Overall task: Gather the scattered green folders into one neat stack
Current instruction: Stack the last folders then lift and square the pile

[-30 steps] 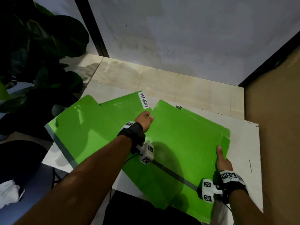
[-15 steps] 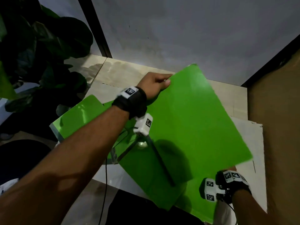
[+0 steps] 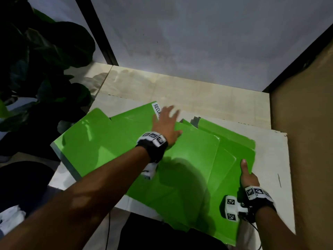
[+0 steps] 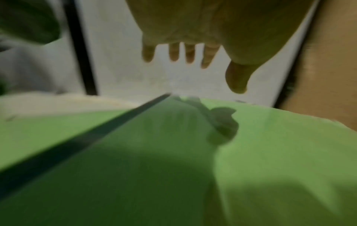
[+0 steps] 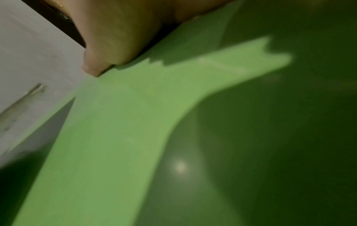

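Note:
Several green folders lie overlapping on the white table (image 3: 270, 152). A left folder (image 3: 93, 141) with a grey spine lies beside one with a white "SECURITY" label (image 3: 133, 117). On the right is a fanned pile; its top folder (image 3: 194, 156) lies flat. My left hand (image 3: 167, 121) hovers over the pile's far-left corner with its fingers (image 4: 189, 53) spread, holding nothing above a green folder (image 4: 193, 160). My right hand (image 3: 247, 175) pinches the pile's right edge, and its thumb (image 5: 112, 45) lies on top of a green sheet (image 5: 125, 122).
A dark leafy plant (image 3: 45, 60) stands left of the table. A grey wall (image 3: 198, 42) closes the back and a brown panel (image 3: 306, 141) the right. Pale wood (image 3: 180, 87) lies behind the folders. The pile overhangs the table's near edge.
The folder my left hand had lifted and swung over now lies flat on the right pile. The left hand has let it go and spread open. The right hand stays at the pile's edge.

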A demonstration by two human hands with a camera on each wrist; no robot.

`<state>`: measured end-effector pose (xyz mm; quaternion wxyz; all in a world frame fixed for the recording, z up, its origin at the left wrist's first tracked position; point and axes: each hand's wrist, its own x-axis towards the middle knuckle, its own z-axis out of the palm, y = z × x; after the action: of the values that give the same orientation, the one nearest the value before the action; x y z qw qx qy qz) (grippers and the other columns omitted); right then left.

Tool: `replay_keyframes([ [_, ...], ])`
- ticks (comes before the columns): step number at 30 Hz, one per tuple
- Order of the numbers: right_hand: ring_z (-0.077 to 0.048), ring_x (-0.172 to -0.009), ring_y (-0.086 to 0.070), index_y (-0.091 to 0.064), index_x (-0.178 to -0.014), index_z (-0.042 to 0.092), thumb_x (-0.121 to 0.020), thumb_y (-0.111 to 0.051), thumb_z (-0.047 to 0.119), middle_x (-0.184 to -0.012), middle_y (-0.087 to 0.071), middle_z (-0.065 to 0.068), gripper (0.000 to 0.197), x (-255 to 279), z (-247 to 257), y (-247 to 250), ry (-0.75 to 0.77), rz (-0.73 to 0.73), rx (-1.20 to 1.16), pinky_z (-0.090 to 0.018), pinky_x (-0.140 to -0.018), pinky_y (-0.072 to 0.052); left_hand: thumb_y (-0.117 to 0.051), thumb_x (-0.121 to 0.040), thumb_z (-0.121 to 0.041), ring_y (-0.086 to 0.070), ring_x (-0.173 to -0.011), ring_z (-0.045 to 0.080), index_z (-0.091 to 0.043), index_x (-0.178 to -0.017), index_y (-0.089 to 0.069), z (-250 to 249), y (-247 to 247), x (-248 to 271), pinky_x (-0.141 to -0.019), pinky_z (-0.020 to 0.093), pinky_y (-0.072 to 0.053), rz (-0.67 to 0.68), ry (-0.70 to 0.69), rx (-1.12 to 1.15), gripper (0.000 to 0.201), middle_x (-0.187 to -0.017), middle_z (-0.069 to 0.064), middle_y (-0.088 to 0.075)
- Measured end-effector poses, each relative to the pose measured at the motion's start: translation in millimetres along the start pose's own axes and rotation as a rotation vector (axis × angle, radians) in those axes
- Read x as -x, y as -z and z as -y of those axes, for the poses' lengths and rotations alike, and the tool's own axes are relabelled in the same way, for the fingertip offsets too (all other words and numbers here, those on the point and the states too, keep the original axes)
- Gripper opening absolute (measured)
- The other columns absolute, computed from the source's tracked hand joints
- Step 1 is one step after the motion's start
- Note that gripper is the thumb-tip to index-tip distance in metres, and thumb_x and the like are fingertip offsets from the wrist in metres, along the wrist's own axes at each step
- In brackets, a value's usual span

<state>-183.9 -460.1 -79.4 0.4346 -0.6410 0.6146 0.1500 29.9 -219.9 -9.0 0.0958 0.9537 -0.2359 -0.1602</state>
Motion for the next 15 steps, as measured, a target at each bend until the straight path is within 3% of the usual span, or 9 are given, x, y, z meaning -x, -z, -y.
replay_keyframes([
  [2,-0.041,-0.127,-0.045,-0.035,-0.142,-0.005,-0.070,-0.026,0.087,-0.145,-0.038,-0.028,0.117,5,1,-1,0.004,-0.006,-0.022,-0.046,-0.105,-0.037,-0.061,-0.079,-0.059,-0.017,-0.145,0.029,-0.027,-0.151,-0.009,30,-14,11,-0.116,0.053,-0.020,0.127,0.279,0.207,0.095,-0.157,0.006,-0.014],
  [3,-0.041,-0.128,-0.044,-0.034,-0.143,-0.004,-0.071,-0.026,0.086,-0.147,-0.037,-0.027,0.116,7,1,0,0.006,-0.008,-0.039,-0.046,-0.106,-0.036,-0.065,-0.077,-0.058,-0.026,-0.142,0.031,-0.023,-0.151,-0.009,41,-21,17,-0.115,0.048,-0.027,0.190,0.349,0.330,0.099,-0.156,0.011,-0.021],
  [5,-0.041,-0.128,-0.044,-0.036,-0.142,-0.004,-0.063,-0.023,0.091,-0.146,-0.038,-0.027,0.124,6,1,-2,0.001,-0.018,-0.037,-0.046,-0.106,-0.036,-0.070,-0.076,-0.052,-0.042,-0.134,0.032,-0.018,-0.149,-0.016,50,-29,29,-0.109,0.040,-0.038,0.263,0.377,0.483,0.097,-0.151,0.011,-0.035],
  [8,-0.041,-0.125,-0.047,-0.038,-0.140,-0.004,-0.067,-0.023,0.090,-0.144,-0.040,-0.028,0.120,3,-1,-3,-0.030,-0.014,-0.052,-0.046,-0.105,-0.036,-0.071,-0.077,-0.048,-0.052,-0.121,0.033,-0.023,-0.141,-0.026,37,-33,39,-0.098,0.040,-0.047,0.178,0.371,0.553,0.082,-0.138,0.010,-0.049],
  [10,-0.034,-0.099,-0.057,-0.052,-0.119,-0.003,-0.057,-0.018,0.098,-0.124,-0.048,-0.031,0.124,-3,-5,-3,-0.042,-0.003,-0.049,-0.040,-0.092,-0.039,-0.071,-0.079,-0.043,-0.050,-0.123,0.034,-0.024,-0.140,-0.027,19,-35,38,-0.100,0.043,-0.045,0.112,0.365,0.651,0.078,-0.138,0.011,-0.049],
  [11,-0.027,-0.082,-0.054,-0.055,-0.104,0.002,-0.046,-0.014,0.103,-0.112,-0.048,-0.028,0.123,-5,-6,-2,-0.031,0.001,-0.053,-0.037,-0.084,-0.037,-0.072,-0.079,-0.041,-0.048,-0.126,0.034,-0.023,-0.140,-0.027,9,-38,37,-0.102,0.043,-0.043,0.088,0.361,0.693,0.078,-0.139,0.011,-0.048],
  [12,-0.024,-0.077,-0.050,-0.056,-0.102,0.005,-0.041,-0.013,0.104,-0.108,-0.048,-0.026,0.124,-2,-4,-2,-0.032,0.005,-0.071,-0.035,-0.081,-0.035,-0.073,-0.079,-0.040,-0.046,-0.128,0.033,-0.021,-0.141,-0.028,-1,-42,36,-0.103,0.042,-0.042,0.066,0.353,0.729,0.079,-0.140,0.011,-0.047],
  [13,-0.027,-0.084,-0.052,-0.057,-0.113,0.003,-0.044,-0.014,0.102,-0.114,-0.050,-0.027,0.128,5,0,0,-0.046,0.018,-0.118,-0.036,-0.081,-0.036,-0.073,-0.079,-0.040,-0.045,-0.129,0.031,-0.019,-0.142,-0.029,-10,-46,35,-0.104,0.040,-0.041,0.050,0.343,0.755,0.080,-0.141,0.011,-0.047],
  [15,-0.037,-0.115,-0.051,-0.043,-0.138,0.001,-0.065,-0.020,0.093,-0.137,-0.046,-0.025,0.120,13,4,2,-0.069,0.025,-0.224,-0.043,-0.094,-0.039,-0.072,-0.079,-0.043,-0.043,-0.131,0.031,-0.014,-0.144,-0.029,-26,-58,34,-0.107,0.038,-0.039,0.018,0.340,0.718,0.084,-0.141,0.011,-0.044],
])
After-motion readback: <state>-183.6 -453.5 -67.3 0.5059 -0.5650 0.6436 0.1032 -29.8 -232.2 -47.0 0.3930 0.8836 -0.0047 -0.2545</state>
